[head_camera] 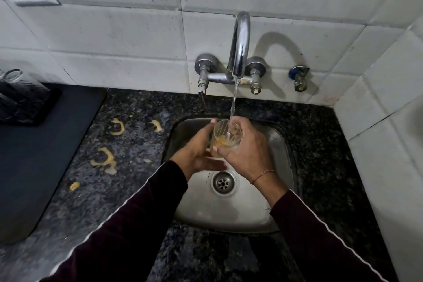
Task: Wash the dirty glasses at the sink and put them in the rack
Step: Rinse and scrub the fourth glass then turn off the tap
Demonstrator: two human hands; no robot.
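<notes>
Seen from above: a small steel sink set into a dark speckled granite counter, white tiled wall behind. A chrome wall tap running, its thin stream falling straight into a clear ribbed drinking glass held over the back half of the basin, above and behind the drain.

Right hand wrapped round the glass from the right, fingers curled over the far rim and wall, thumb across the near side. Left hand against the left wall of the glass, fingers fairly straight and pointing toward the tap — pressing or steadying, though whether any fingertip hooks the rim cannot be told. Both in dark maroon sleeves, a thin thread bracelet on the right wrist.

Orange-yellow residue clinging inside the glass near its bottom, so not yet clean. Similar yellow smears on the counter left of the sink. At the far left edge of the counter, a dark rack with clear glassware standing in it, well apart from the sink.

Likely handling: rigid, light, breakable — and slick when wet. Ribbed wall probably the surest place to grip, round the middle rather than by the thin rim; best kept clear of the steel basin wall and the tap spout.
</notes>
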